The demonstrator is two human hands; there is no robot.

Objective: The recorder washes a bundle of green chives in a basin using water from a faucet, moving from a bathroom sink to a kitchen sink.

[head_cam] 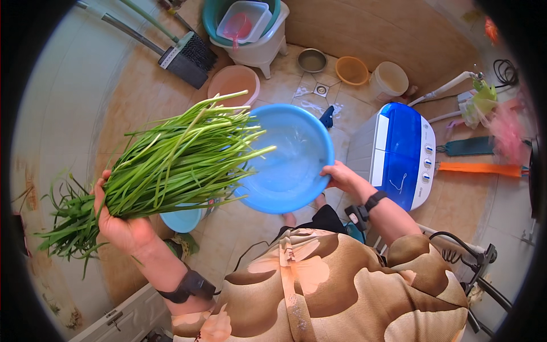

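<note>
A thick bunch of long green leaves with pale stalk ends, apparently garlic chives [179, 158], lies across my left hand [124, 222]. My fingers wrap the bunch near its leafy end, and the loose tips droop past my wrist on the left. The pale stalks point right and overlap the left rim of a blue plastic basin [286, 158]. Gripping that basin by its right rim is my right hand [339, 175], thumb on top. The basin's inside looks wet, but how much water it holds is unclear.
To the right stands a blue-lidded twin-tub washing machine [404, 158]. A pink basin [235, 83], a metal bowl [312, 60], an orange basin [351, 70] and a white bucket [389, 80] sit on the tiled floor around a drain [321, 89]. A light-blue basin [181, 220] is below the bunch.
</note>
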